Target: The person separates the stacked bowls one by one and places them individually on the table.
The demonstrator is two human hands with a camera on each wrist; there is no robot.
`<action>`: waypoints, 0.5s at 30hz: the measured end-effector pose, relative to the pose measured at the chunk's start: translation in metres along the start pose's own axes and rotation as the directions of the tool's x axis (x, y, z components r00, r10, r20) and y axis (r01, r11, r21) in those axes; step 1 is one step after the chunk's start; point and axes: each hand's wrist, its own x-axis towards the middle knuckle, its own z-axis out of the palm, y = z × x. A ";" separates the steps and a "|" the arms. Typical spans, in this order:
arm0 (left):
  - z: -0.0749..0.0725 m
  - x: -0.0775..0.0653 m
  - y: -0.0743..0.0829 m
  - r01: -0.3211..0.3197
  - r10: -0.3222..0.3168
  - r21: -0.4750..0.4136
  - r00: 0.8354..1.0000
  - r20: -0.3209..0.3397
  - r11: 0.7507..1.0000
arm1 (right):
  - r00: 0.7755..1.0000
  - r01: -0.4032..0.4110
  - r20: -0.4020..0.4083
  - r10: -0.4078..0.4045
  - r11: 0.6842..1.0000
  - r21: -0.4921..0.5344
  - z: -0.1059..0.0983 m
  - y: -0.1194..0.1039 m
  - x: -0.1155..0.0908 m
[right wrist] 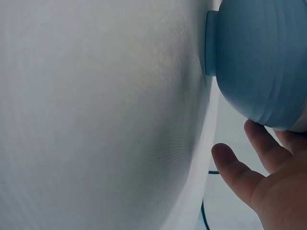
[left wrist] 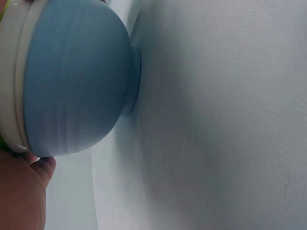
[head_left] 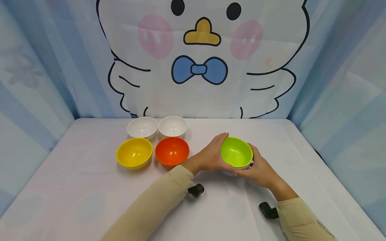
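In the head view, a green bowl tops a stack of nested bowls right of the table's middle. Below it, the left wrist view shows white rims and a blue bowl at the bottom, its foot right at the tabletop. My left hand grips the stack from the left, thumb at the near side. From the right, my right hand holds the same stack, with fingers spread at the blue bowl in the right wrist view.
Left of the stack, a yellow bowl and an orange bowl stand side by side on the white table. Two white bowls, one left and one right, stand behind them. A printed curtain borders the far edge.
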 end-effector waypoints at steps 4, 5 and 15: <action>0.000 0.001 0.001 -0.001 0.001 0.033 1.000 -0.002 0.999 | 1.000 0.001 -0.004 -0.001 1.000 -0.018 0.000 0.000 0.000; 0.001 0.001 0.001 -0.001 0.001 0.037 1.000 -0.004 0.999 | 1.000 -0.001 -0.005 0.000 1.000 -0.023 0.000 0.000 0.000; 0.006 0.000 -0.002 -0.041 0.041 -0.005 0.997 -0.066 0.999 | 1.000 -0.010 0.000 0.010 0.999 -0.034 -0.001 -0.003 -0.001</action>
